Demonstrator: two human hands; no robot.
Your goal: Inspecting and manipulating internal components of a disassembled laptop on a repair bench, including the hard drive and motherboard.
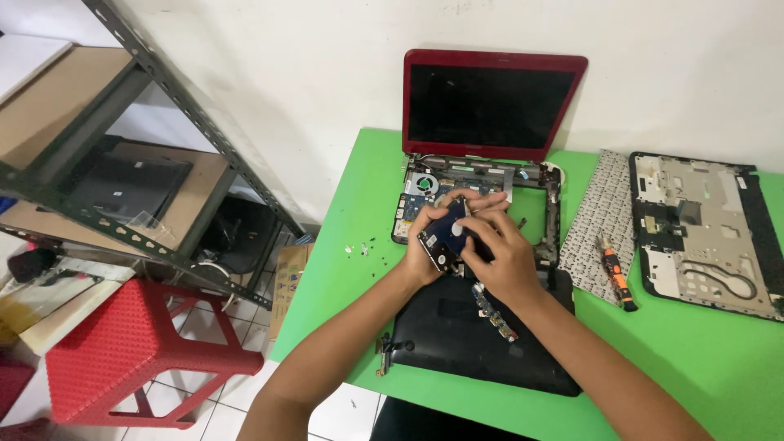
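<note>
Both hands, left hand (pixel 422 249) and right hand (pixel 500 249), clamped together on a hard drive (pixel 443 234) above the opened red laptop (pixel 482 175) on the green counter (pixel 694 351).

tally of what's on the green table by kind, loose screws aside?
Opened red laptop: 1
Hard drive, held in left hand and right hand: 1
Black bottom cover: 1
Keyboard: 1
Palmrest frame: 1
Orange-handled screwdriver: 1
Small circuit board: 1
Total: 7
</note>
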